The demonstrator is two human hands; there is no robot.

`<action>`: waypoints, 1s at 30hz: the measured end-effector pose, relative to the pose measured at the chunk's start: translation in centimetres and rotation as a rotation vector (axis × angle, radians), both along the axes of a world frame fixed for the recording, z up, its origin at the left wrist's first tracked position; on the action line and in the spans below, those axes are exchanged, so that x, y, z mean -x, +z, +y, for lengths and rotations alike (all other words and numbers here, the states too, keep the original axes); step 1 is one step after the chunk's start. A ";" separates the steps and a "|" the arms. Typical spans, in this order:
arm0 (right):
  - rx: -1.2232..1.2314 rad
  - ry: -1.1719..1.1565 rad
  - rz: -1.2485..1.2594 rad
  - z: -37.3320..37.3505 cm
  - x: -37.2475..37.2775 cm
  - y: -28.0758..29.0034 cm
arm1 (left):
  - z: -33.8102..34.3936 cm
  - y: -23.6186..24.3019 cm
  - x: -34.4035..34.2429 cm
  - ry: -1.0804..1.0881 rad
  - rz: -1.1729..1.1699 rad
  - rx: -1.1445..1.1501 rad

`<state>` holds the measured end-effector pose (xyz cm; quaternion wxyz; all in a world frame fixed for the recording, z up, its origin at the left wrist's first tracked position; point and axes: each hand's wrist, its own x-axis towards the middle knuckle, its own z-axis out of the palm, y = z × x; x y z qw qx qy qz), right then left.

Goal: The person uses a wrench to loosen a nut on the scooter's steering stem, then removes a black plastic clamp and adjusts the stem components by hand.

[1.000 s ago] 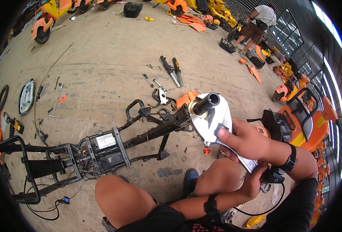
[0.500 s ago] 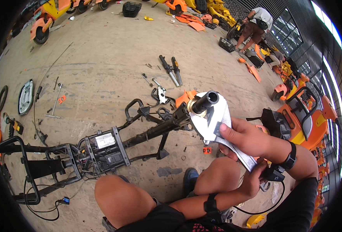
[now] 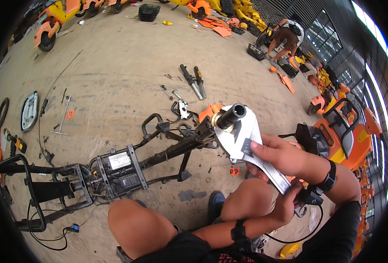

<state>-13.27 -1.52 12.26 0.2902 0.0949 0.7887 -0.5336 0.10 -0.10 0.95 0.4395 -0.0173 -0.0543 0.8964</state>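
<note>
A large silver adjustable wrench (image 3: 242,127) has its jaws around a brass-coloured nut (image 3: 223,122) at the base of a black steering tube (image 3: 234,115). That tube tops a stripped black scooter frame (image 3: 169,151), which stretches away to the left. My right hand (image 3: 278,154) is closed on the wrench just behind its head, the thumb resting beside the adjusting screw. My left hand (image 3: 287,204) grips the lower end of the handle; part of its fingers is hidden. Both wrists wear black straps.
Two fork legs (image 3: 194,81) lie beyond the frame, near a white and black part (image 3: 183,108). At left are a T-shaped tool (image 3: 65,116) and a grey tray-like shell (image 3: 29,111). Orange-yellow scooters (image 3: 347,131) stand at right. A person (image 3: 288,35) bends over parts at the back.
The wrench and both hands have barely moved; the wrench's face catches the light slightly differently. In the background, the person has bent lower.
</note>
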 end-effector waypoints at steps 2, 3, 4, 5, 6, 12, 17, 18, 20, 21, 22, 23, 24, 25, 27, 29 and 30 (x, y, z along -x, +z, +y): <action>-0.072 0.026 0.014 -0.2 0.0 0.0 | -0.1 0.2 0.1 0.010 0.005 0.024; -0.152 0.027 0.013 -0.8 0.0 0.4 | -0.1 0.3 0.0 0.011 0.008 0.053; -0.232 0.027 0.012 -1.2 0.1 0.6 | 0.0 0.4 0.0 0.011 0.010 0.083; -0.247 0.024 0.007 -1.4 0.1 0.7 | -0.3 0.7 0.1 -0.004 -0.019 0.103; -0.263 0.021 0.002 -1.4 0.1 0.8 | -0.5 1.2 0.0 -0.020 -0.048 0.123; -0.076 0.014 -0.014 -0.2 0.1 0.4 | -0.2 0.0 0.1 0.049 0.039 -0.020; -0.185 0.094 0.060 -0.6 -0.1 0.2 | -0.5 0.8 0.0 0.023 -0.001 0.049; -0.232 0.078 0.046 -1.0 0.0 0.4 | -0.2 0.7 -0.1 0.020 -0.003 0.068; -0.258 0.064 0.024 -1.0 0.0 0.5 | -0.2 0.7 -0.3 0.020 0.003 0.095; -0.236 0.065 0.018 -0.8 0.0 0.5 | -0.5 0.8 -0.3 0.023 0.011 0.102; -0.215 0.066 0.011 -0.7 0.0 0.5 | -0.7 1.0 -0.2 0.024 0.019 0.109; -0.169 0.048 -0.008 -0.7 0.1 0.7 | -0.7 0.7 -0.1 0.042 0.028 0.059; -0.123 0.031 -0.027 -0.7 0.3 0.9 | -0.6 0.3 0.1 0.060 0.038 0.009; -0.078 0.013 -0.045 -0.7 0.3 0.9 | -0.4 0.0 0.2 0.078 0.048 -0.042; -0.094 0.056 0.014 -0.4 0.1 0.5 | -0.3 -0.1 0.2 0.078 0.043 -0.061; -0.139 0.118 0.072 -0.2 0.0 0.0 | -0.3 0.1 -0.1 0.051 0.022 0.007; -0.180 0.101 0.056 -0.4 0.0 0.1 | -0.2 0.5 -0.2 0.091 0.017 0.066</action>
